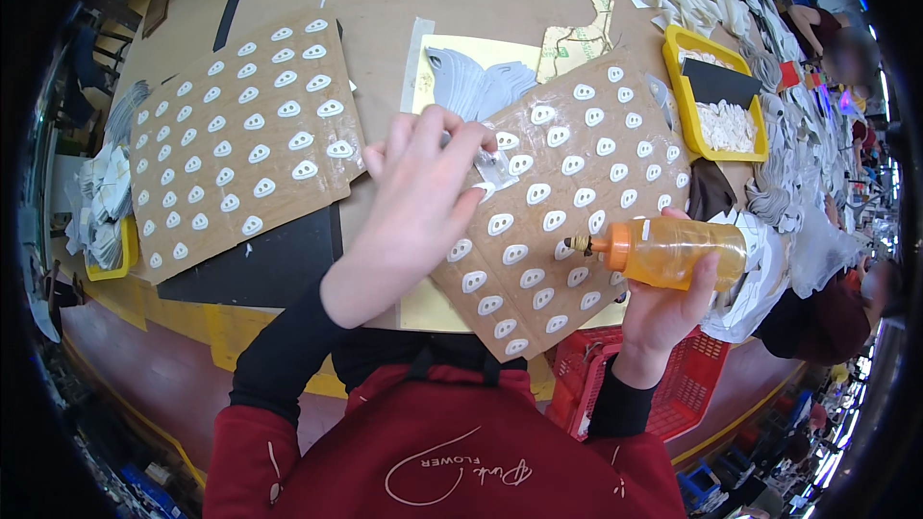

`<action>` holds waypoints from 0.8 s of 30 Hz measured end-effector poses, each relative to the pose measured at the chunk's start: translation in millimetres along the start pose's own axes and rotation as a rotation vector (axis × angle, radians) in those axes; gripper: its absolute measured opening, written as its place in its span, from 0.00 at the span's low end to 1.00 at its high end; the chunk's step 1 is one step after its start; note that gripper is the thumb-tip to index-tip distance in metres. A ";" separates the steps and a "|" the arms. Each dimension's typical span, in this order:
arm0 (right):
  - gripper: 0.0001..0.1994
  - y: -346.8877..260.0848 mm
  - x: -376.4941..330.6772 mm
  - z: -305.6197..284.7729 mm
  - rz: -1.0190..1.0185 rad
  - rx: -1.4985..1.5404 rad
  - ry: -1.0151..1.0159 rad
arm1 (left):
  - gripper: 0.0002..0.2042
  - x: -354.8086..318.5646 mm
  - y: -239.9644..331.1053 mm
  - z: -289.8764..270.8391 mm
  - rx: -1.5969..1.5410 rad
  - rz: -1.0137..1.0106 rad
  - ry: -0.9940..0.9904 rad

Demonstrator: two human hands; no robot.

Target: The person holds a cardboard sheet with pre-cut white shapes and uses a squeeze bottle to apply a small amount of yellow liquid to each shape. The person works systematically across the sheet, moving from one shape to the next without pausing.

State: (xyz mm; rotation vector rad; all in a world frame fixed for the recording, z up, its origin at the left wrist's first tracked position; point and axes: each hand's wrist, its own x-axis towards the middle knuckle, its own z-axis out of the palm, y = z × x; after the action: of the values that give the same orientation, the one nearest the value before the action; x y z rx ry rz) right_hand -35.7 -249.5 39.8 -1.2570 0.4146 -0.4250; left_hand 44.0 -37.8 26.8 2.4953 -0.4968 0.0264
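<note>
Head view, left hand (409,202) at centre, fingers curled over the upper left edge of a brown cardboard sheet (601,172) dotted with white two-holed pieces (554,221), cannot tell whether they pinch anything, right hand (663,317) right of centre, fingers wrapped around an orange-capped squeeze bottle (668,252)

Your bottle (678,252), right of centre, looks like glossy, see-through plastic. The board (527,223) mid-frame looks like brown cardboard with shiny, wrinkled film; the tray (735,155), upper right, looks smooth plastic, your top (433,428) matt cloth.
</note>
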 end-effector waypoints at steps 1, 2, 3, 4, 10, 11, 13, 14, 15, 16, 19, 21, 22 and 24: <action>0.29 -1.2 -0.3 -1.3 0.002 0.002 0.000 | 0.17 -3.8 -4.2 -2.8 -0.100 0.038 0.045; 0.28 -2.7 0.6 -2.7 -0.011 0.002 -0.030 | 0.17 -9.3 -10.5 -7.6 -0.199 0.075 0.089; 0.27 -5.0 1.7 -4.6 -0.022 0.003 -0.057 | 0.17 -15.6 -16.2 -11.3 -0.299 0.112 0.129; 0.27 -7.0 2.6 -6.0 -0.032 0.003 -0.083 | 0.17 -24.8 -18.9 -13.2 -0.409 -0.018 0.153; 0.26 -7.4 16.5 3.8 0.015 0.027 -0.145 | 0.20 -61.6 -27.7 -5.5 -0.451 -0.273 0.211; 0.26 -7.1 17.9 7.6 0.005 -0.010 -0.159 | 0.21 -64.9 -28.6 -6.8 -0.418 -0.263 0.151; 0.26 -6.3 18.8 15.6 0.020 -0.048 -0.212 | 0.22 -64.6 -31.0 -8.7 -0.225 -0.160 0.097; 0.27 -5.3 18.6 19.5 0.004 -0.068 -0.227 | 0.22 -62.4 -31.8 -9.9 -0.128 -0.104 0.072; 0.27 -3.2 17.6 23.5 -0.005 -0.079 -0.230 | 0.23 -60.5 -32.1 -11.3 -0.180 -0.113 0.042; 0.27 -1.1 16.6 26.9 -0.015 -0.090 -0.233 | 0.23 -58.5 -32.2 -12.3 -0.232 -0.122 0.013; 0.28 3.7 14.4 32.7 -0.054 -0.117 -0.208 | 0.25 -51.6 -37.2 -15.4 -0.377 -0.155 -0.074; 0.28 5.7 14.8 34.3 -0.044 -0.116 -0.198 | 0.27 -49.8 -40.9 -17.0 -0.525 -0.198 -0.092; 0.28 6.1 15.3 34.7 -0.038 -0.116 -0.192 | 0.27 -49.6 -42.3 -17.5 -0.625 -0.228 -0.080; 0.28 6.5 16.2 35.4 -0.039 -0.121 -0.195 | 0.28 -49.6 -44.0 -17.5 -0.762 -0.258 -0.057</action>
State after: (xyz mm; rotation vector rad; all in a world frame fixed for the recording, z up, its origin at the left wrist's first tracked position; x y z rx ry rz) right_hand -2.9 -227.4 41.6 -1.4122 0.2533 -0.3106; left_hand 15.1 22.3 10.8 1.7898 -0.1517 -0.2838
